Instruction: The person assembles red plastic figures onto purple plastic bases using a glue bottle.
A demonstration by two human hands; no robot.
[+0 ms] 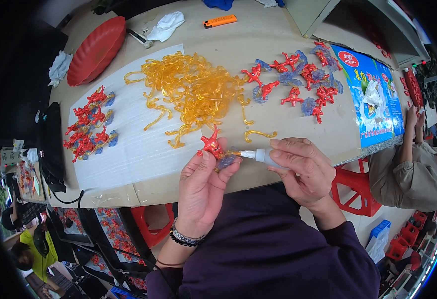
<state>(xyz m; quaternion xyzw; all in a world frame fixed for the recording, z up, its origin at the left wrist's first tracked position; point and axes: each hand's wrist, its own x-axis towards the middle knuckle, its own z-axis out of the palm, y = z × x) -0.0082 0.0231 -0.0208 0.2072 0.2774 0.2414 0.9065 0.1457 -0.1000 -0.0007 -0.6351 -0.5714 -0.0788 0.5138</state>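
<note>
Near the table's front edge, my left hand (202, 182) pinches a small red figurine (211, 143) with a translucent bluish-purple piece (227, 162) at its base. My right hand (303, 168) grips a small white glue bottle (265, 156), held sideways. Its narrow white nozzle points left and its tip meets the figurine near the purple piece. Just beyond my hands lies a big tangled heap of translucent yellow-orange curled plastic pieces (198, 94). One loose yellow strand (259, 134) rests apart, close to the bottle.
Several red figurines with purple pieces (298, 74) lie right of the heap, and another cluster (90, 124) lies left on a white sheet (114, 164). A red scalloped tray (96, 50), an orange lighter (220, 21) and a blue printed sheet (373, 99) surround them. A co-worker (408, 169) sits at right.
</note>
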